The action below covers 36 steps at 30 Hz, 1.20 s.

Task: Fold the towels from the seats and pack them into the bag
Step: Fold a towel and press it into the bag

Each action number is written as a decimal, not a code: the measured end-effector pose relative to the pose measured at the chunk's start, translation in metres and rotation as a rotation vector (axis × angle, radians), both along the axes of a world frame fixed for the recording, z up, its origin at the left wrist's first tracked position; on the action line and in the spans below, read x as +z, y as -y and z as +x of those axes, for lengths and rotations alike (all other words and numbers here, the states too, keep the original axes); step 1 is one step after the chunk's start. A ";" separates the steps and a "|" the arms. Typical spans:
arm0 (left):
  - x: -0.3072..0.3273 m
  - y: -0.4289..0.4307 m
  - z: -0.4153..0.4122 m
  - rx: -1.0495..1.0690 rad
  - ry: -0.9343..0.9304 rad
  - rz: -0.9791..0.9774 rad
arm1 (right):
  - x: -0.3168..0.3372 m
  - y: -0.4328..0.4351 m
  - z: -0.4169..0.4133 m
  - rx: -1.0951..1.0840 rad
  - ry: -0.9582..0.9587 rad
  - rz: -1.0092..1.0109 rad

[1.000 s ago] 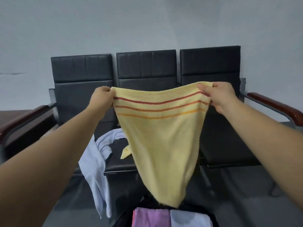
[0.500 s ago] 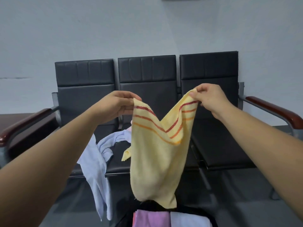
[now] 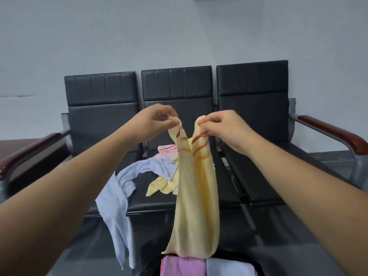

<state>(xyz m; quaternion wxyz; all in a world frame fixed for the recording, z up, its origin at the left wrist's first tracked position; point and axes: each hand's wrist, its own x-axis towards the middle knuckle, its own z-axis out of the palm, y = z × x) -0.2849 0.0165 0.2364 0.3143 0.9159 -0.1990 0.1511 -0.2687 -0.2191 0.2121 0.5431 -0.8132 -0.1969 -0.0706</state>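
Note:
A yellow towel (image 3: 196, 206) with red and orange stripes hangs in the air, folded lengthwise in front of the middle seat. My left hand (image 3: 157, 121) pinches one top corner and my right hand (image 3: 221, 126) pinches the other, the two corners almost touching. The towel's lower end dangles just above the dark bag (image 3: 235, 260) at the bottom edge, where a folded purple towel (image 3: 182, 267) and a folded pale blue towel (image 3: 229, 268) lie. On the middle seat sit a pale blue towel (image 3: 119, 206) draped over the front edge, another yellow towel (image 3: 161, 185) and a pink striped towel (image 3: 167, 152).
A three-seat black bench (image 3: 253, 120) stands against a grey wall, with wooden armrests at the left (image 3: 29, 150) and right (image 3: 334, 132). The right seat (image 3: 264, 176) holds nothing.
My hands have come together from about a towel's width apart, bringing the two top corners close, so the yellow towel now hangs narrow and folded in half. The view has tilted down slightly.

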 end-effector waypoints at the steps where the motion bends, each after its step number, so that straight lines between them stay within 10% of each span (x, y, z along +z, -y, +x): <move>1: 0.001 0.004 0.000 -0.017 -0.012 -0.035 | 0.000 -0.005 -0.005 0.075 -0.005 -0.052; 8: 0.000 0.022 0.000 -0.019 0.013 -0.117 | -0.008 -0.029 -0.007 0.030 0.081 -0.121; 17: -0.044 -0.005 -0.002 -0.149 -0.451 -0.003 | -0.015 -0.018 0.006 0.041 -0.119 0.317; 27: -0.066 -0.008 -0.003 -0.071 -0.385 0.041 | -0.020 0.009 0.017 -0.070 -0.229 0.600; 36: -0.051 -0.015 0.010 0.075 -0.152 -0.489 | -0.021 0.038 0.023 0.025 -0.310 0.326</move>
